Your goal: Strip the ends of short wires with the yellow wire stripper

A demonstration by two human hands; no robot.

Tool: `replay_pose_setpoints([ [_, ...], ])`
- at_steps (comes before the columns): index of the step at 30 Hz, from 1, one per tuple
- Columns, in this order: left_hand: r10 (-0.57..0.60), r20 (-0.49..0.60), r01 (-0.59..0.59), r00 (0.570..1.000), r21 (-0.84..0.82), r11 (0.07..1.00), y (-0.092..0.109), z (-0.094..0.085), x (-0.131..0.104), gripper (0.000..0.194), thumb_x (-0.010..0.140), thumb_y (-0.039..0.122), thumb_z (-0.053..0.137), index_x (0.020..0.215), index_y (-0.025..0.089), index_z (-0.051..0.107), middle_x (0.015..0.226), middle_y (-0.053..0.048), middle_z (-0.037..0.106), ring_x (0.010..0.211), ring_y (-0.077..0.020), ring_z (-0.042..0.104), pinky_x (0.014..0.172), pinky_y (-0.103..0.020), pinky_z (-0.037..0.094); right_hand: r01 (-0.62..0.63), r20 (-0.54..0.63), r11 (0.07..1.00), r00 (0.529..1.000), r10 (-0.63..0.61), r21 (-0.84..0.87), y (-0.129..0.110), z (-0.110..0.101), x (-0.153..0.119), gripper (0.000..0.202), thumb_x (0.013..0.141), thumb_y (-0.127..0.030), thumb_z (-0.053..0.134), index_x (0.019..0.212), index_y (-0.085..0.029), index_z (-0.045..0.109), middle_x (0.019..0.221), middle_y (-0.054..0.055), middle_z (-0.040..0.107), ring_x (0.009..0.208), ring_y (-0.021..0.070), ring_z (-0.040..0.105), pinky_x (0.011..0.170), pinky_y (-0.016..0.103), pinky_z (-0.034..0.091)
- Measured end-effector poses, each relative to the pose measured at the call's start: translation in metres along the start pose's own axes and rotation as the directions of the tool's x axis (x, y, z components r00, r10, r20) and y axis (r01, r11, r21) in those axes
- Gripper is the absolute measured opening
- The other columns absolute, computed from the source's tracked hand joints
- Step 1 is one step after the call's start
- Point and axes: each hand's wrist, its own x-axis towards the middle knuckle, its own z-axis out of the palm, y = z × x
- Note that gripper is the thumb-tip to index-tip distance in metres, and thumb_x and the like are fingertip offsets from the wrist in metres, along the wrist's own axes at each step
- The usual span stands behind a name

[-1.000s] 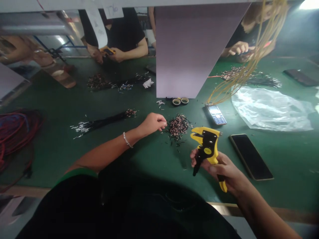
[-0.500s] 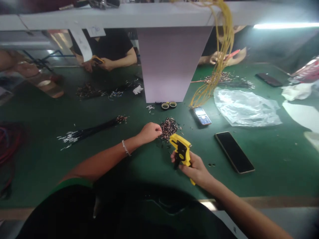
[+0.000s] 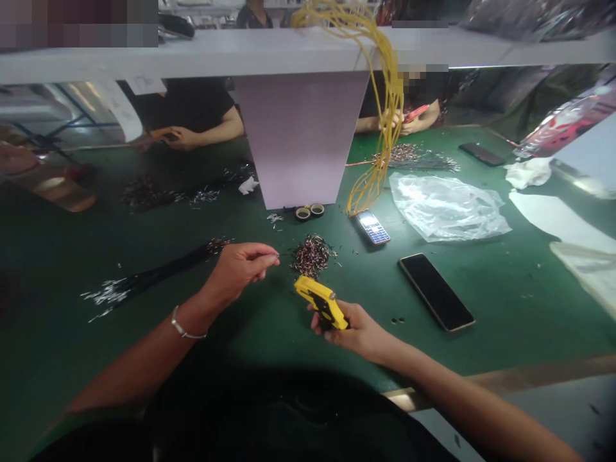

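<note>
Over the green desk (image 3: 269,340), the left hand (image 3: 238,269) pinches what seems a thin dark wire (image 3: 285,255) beside a pile of short pieces (image 3: 312,258), while the right hand (image 3: 359,330) grips a yellow-and-black stripping tool (image 3: 321,300) on that pile's near side. The step in hand looks like readying the wire for the tool; the next move would call for lining its end up with the tool's mouth.

I saw a gap over the counter (image 3: 269,340) between the left hand (image 3: 243,269) and the yellow tool (image 3: 320,300) in the right hand (image 3: 353,327). A heap of clippings (image 3: 312,255) lay just beyond the tool's tip; farther back, an upright panel (image 3: 298,138) barred the middle. A large phone (image 3: 437,292) obstructed the right.
</note>
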Motion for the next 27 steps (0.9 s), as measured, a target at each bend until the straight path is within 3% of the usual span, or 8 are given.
replay_pose_setpoints([
  [3, 0.086, -0.062, -0.082, 0.994, 0.069, 0.994, 0.008, -0.005, -0.009, 0.007, 0.077, 0.023, 0.070, 0.079, 0.019, 0.075, 0.067, -0.003, 0.073, 0.042, -0.0070, 0.049, 0.038, -0.020, 0.039, 0.040, 0.011, 0.986, 0.999, -0.042, 0.162, -0.001, -0.004, 0.007, 0.038, 0.067, -0.017, 0.070, 0.104, -0.017, 0.064, 0.088, 0.004, 0.068, 0.078, 0.0181, 0.062, 0.075, 0.034, 0.047],
  [5, 0.218, -0.119, -0.191, 0.969, 0.204, 0.960, 0.014, -0.007, -0.015, 0.007, 0.079, 0.023, 0.070, 0.080, 0.020, 0.075, 0.070, -0.002, 0.073, 0.048, -0.0082, 0.054, 0.046, -0.021, 0.046, 0.067, 0.024, 0.965, 0.997, -0.076, 0.253, 0.001, -0.005, 0.012, 0.040, 0.069, -0.019, 0.072, 0.108, -0.017, 0.064, 0.090, 0.005, 0.069, 0.080, 0.0191, 0.064, 0.078, 0.036, 0.048],
  [9, 0.509, -0.140, -0.411, 0.850, 0.430, 0.804, 0.020, -0.010, -0.023, 0.008, 0.085, 0.019, 0.066, 0.083, 0.021, 0.074, 0.081, -0.002, 0.075, 0.073, -0.0124, 0.067, 0.069, -0.024, 0.055, 0.096, 0.072, 0.932, 0.989, -0.128, 0.349, 0.006, -0.006, 0.020, 0.040, 0.071, -0.022, 0.075, 0.110, -0.017, 0.066, 0.090, 0.006, 0.071, 0.081, 0.0210, 0.066, 0.081, 0.039, 0.049],
  [12, 0.647, -0.107, -0.514, 0.755, 0.515, 0.686, 0.018, -0.011, -0.026, 0.010, 0.088, 0.017, 0.064, 0.086, 0.020, 0.073, 0.082, -0.002, 0.075, 0.074, -0.0116, 0.068, 0.070, -0.024, 0.055, 0.089, 0.128, 0.926, 0.981, -0.145, 0.367, 0.006, -0.006, 0.022, 0.042, 0.072, -0.023, 0.076, 0.112, -0.016, 0.066, 0.090, 0.008, 0.072, 0.080, 0.0221, 0.067, 0.079, 0.039, 0.049],
  [14, 0.695, -0.085, -0.557, 0.714, 0.532, 0.637, 0.015, -0.010, -0.027, 0.010, 0.089, 0.015, 0.063, 0.087, 0.018, 0.072, 0.082, -0.003, 0.074, 0.074, -0.0109, 0.068, 0.069, -0.022, 0.055, 0.096, 0.150, 0.924, 0.975, -0.161, 0.369, 0.003, -0.006, 0.023, 0.043, 0.072, -0.024, 0.077, 0.112, -0.014, 0.066, 0.089, 0.009, 0.072, 0.079, 0.0224, 0.067, 0.077, 0.039, 0.050],
  [16, 0.711, -0.071, -0.576, 0.700, 0.531, 0.621, 0.012, -0.008, -0.027, 0.008, 0.088, 0.014, 0.064, 0.087, 0.018, 0.072, 0.081, -0.003, 0.074, 0.073, -0.0104, 0.069, 0.068, -0.021, 0.055, 0.105, 0.158, 0.920, 0.972, -0.176, 0.377, -0.001, -0.006, 0.023, 0.043, 0.073, -0.024, 0.077, 0.113, -0.014, 0.065, 0.091, 0.009, 0.072, 0.080, 0.0226, 0.067, 0.077, 0.039, 0.050],
  [27, 0.696, -0.030, -0.582, 0.717, 0.525, 0.621, 0.008, -0.005, -0.031, 0.006, 0.088, 0.017, 0.065, 0.087, 0.019, 0.071, 0.082, -0.002, 0.075, 0.074, -0.0098, 0.069, 0.069, -0.019, 0.055, 0.076, 0.240, 0.896, 0.950, -0.198, 0.438, -0.008, 0.007, 0.034, 0.040, 0.073, -0.019, 0.076, 0.112, -0.013, 0.067, 0.089, 0.009, 0.074, 0.080, 0.0221, 0.069, 0.079, 0.039, 0.051],
])
